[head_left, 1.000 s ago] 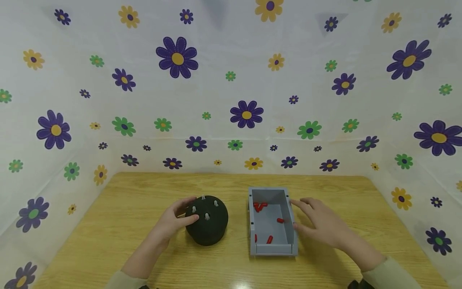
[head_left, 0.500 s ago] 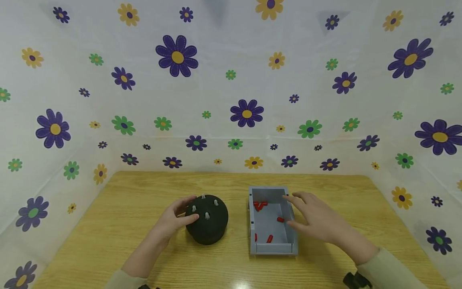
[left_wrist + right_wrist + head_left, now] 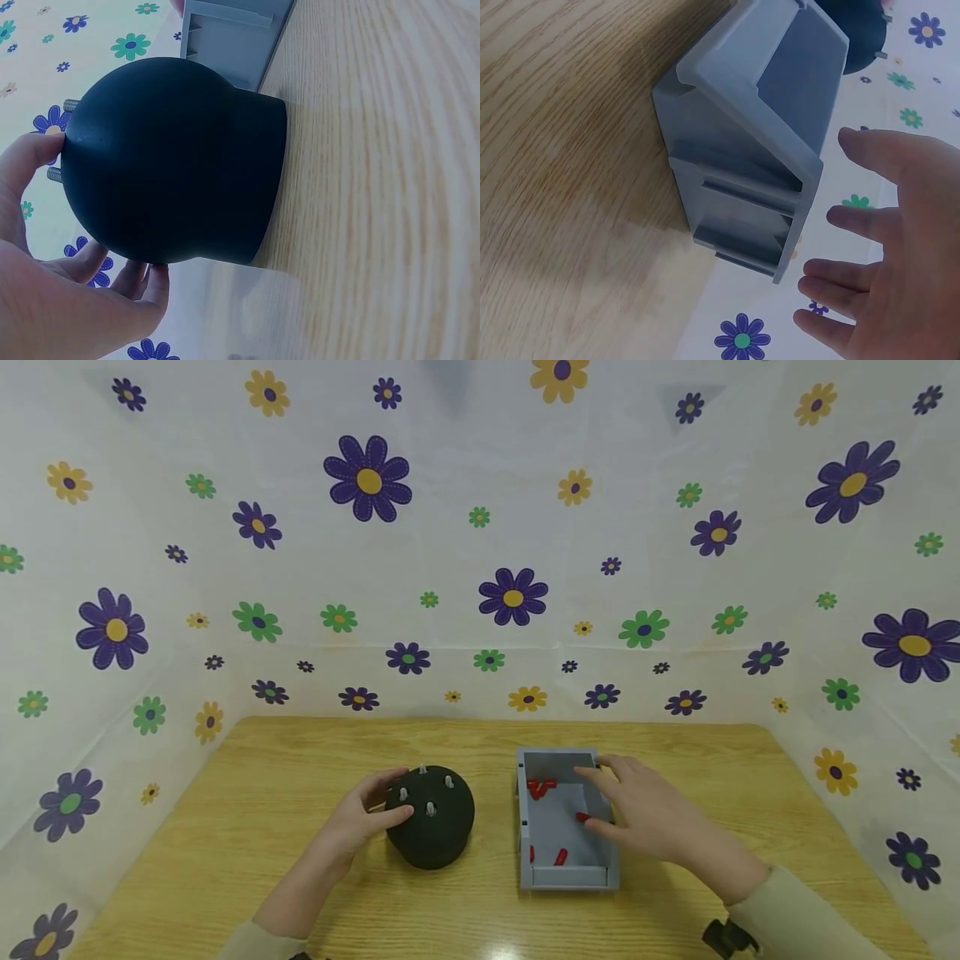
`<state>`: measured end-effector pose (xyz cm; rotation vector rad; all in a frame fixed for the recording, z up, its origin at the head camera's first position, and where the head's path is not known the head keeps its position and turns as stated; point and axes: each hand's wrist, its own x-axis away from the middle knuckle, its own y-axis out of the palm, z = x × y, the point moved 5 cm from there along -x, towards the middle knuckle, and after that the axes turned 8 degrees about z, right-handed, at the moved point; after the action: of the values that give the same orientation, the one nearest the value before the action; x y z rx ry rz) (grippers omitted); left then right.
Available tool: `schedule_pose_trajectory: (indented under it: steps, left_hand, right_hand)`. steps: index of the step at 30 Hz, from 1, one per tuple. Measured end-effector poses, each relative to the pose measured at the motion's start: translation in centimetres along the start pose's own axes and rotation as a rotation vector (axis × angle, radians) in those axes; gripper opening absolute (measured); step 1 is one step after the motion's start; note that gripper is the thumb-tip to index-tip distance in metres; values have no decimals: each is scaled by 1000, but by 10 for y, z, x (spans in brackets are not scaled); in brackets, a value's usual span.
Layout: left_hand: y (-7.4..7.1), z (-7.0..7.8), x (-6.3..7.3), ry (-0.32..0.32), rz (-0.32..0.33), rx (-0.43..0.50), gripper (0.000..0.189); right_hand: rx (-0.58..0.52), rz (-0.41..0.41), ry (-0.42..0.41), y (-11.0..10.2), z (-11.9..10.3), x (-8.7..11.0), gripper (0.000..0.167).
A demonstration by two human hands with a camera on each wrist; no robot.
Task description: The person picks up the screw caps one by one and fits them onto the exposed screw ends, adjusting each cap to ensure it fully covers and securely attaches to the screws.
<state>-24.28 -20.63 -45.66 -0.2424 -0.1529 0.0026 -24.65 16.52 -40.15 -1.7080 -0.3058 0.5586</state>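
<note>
A black rounded body (image 3: 431,847) with several threaded metal studs (image 3: 431,809) on top stands on the table. My left hand (image 3: 352,827) holds its left side, thumb up by the studs and fingers round the flank, as the left wrist view confirms with the hand (image 3: 82,307) against the dome (image 3: 172,157). To the right is a grey plastic bin (image 3: 570,877) with several small red tube-shaped pieces (image 3: 561,857) inside. Over the bin's right wall reaches my right hand (image 3: 652,814), fingers apart, thumb tip close to one red piece (image 3: 582,817). Contact there cannot be told.
The wooden table (image 3: 495,918) runs back to a white flowered sheet (image 3: 442,552), which also hangs at both sides. The ribbed outer wall of the bin (image 3: 731,187) shows in the right wrist view. A strip of table separates bin and black body.
My right hand has moved left, from beside the bin's right wall to over its inside. The left hand, the black body and the bin have stayed in place.
</note>
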Motion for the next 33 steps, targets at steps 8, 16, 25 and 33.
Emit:
schedule_pose_trajectory:
  steps: [8, 16, 25, 33]
  left_hand:
    - [0, 0, 1, 0, 8, 5, 67]
    - [-1, -2, 0, 8, 12, -9, 68]
    - [0, -4, -1, 13, 13, -8, 67]
    - [0, -2, -1, 8, 17, 5, 67]
  right_hand:
    - [54, 47, -66, 5, -4, -3, 63]
    - [113, 68, -112, 13, -8, -6, 58]
    - [149, 90, -158, 24, -11, -8, 52]
    - [185, 92, -186, 28, -15, -11, 51]
